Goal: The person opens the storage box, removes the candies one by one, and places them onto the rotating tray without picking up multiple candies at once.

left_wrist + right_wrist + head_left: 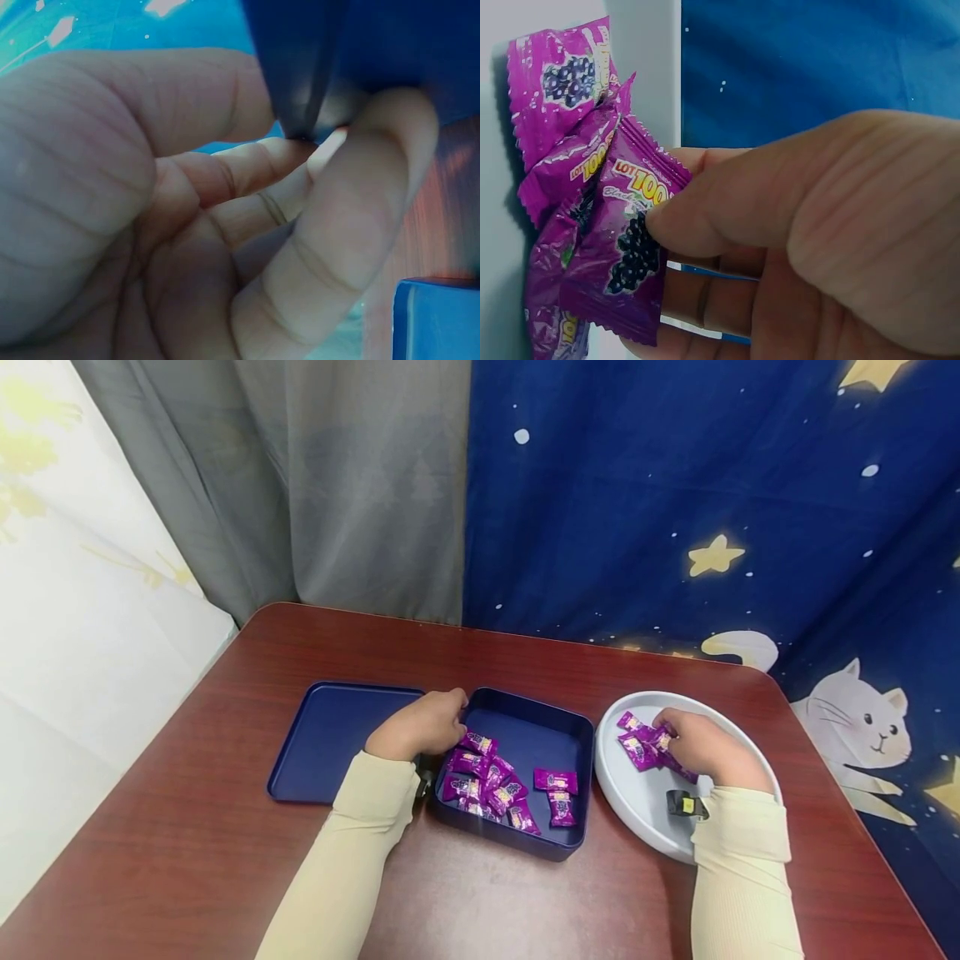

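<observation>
My left hand (426, 723) grips the left rim of a deep navy box (501, 840), thumb and fingers on either side of its wall (337, 52) in the left wrist view. Several purple wrapped candies (495, 781) lie heaped in the box's left part, and two more candies (557, 782) lie near its right wall. Over the round white tray (637, 835), my right hand (701, 745) pinches a purple candy (634, 232) with a grape picture, between thumb and fingers. Other candies (636, 750) lie beside it on the tray.
A shallow navy lid or tray (318, 743) lies flat to the left of the box. All of it stands on a reddish-brown wooden table (187, 827). Grey and blue curtains (600, 510) hang behind the table's far edge.
</observation>
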`<state>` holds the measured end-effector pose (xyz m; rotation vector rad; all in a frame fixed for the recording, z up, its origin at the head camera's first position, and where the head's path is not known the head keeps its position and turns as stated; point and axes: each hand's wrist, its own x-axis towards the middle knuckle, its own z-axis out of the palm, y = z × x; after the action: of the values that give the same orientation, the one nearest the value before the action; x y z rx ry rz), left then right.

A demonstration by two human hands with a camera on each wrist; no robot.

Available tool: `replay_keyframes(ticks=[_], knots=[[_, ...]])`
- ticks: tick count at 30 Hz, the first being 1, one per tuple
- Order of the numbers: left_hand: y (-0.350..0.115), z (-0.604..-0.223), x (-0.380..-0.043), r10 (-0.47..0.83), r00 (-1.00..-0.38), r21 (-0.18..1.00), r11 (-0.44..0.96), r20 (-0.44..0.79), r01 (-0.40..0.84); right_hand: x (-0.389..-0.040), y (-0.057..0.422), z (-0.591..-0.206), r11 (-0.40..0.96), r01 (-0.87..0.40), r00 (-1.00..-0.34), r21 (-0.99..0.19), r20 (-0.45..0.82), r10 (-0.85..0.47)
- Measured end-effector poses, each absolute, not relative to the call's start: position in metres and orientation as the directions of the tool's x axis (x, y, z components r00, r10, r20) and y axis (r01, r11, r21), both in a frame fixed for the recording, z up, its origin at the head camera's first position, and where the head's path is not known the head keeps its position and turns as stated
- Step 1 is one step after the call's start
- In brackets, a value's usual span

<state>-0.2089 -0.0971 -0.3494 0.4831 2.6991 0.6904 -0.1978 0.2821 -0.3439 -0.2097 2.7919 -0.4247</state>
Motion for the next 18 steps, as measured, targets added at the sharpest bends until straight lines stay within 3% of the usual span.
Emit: replay_keyframes(ticks=[18], knots=[[-0.0974,-0.3504,-0.2097,0.398,-0.892,0.508,0.826,-0.214,0.247,-0.1993,0.2853,-0.3469,0.95,-0.086,-0.944,-0.301,-0.281,-0.175]])
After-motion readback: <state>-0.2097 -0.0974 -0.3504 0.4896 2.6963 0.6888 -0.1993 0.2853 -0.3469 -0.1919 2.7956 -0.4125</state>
